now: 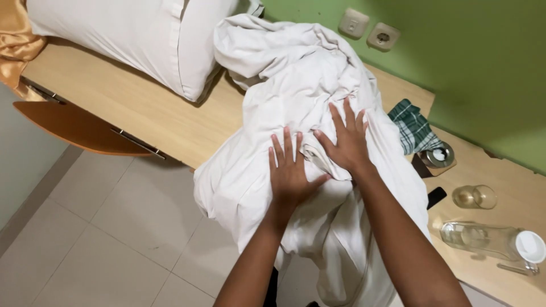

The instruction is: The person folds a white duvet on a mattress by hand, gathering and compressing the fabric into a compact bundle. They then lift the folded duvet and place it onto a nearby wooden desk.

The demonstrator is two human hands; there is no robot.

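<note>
The white sheet (296,96) covers the middle of the desk (142,113) and runs off the bottom edge of the view. It hides part of the checked cloth (414,128) and most of the dark flat object (435,196) near the desk's front edge. The pillow (142,40) is cut off at the top, the orange fabric (14,42) at the left.

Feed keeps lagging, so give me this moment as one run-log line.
left hand: flat on crumpled white cloth sheet | right hand: flat on sheet | sheet: heaped on light wooden desk
</note>
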